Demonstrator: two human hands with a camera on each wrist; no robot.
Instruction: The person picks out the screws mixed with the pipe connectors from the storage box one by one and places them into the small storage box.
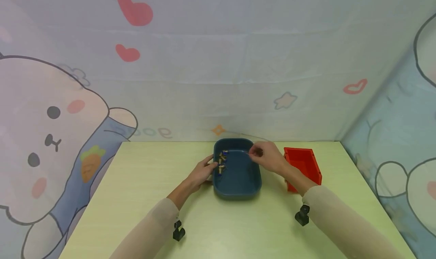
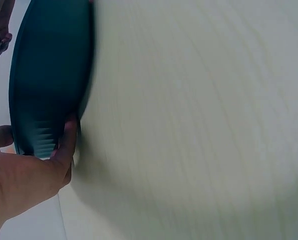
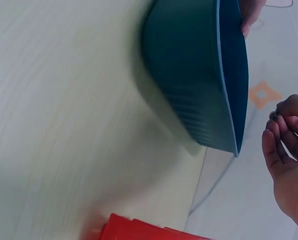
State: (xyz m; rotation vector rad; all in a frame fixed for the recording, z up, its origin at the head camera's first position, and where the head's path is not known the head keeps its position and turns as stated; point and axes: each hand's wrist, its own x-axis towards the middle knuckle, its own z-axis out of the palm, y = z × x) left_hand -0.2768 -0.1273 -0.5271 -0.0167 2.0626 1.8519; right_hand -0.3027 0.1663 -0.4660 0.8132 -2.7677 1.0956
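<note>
A dark teal rectangular bin [image 1: 238,179] stands in the middle of the table, tilted slightly in the wrist views. Along its left inner side lie several small brass-coloured parts [image 1: 220,164] with blue bits. My left hand [image 1: 202,172] holds the bin's left wall, with the thumb over the rim and the fingers outside, low on the wall in the left wrist view. Above the bin's right rim, my right hand [image 1: 267,157] pinches a small dark metallic piece [image 3: 274,115] between thumb and fingertips. Its exact kind cannot be told.
To the right of the teal bin stands a red plastic bin [image 1: 303,162], partly covered by my right forearm. The pale wooden table [image 1: 143,198] meets a printed cloth backdrop [image 1: 204,81] at its back edge. Black mounts hang at both wrists.
</note>
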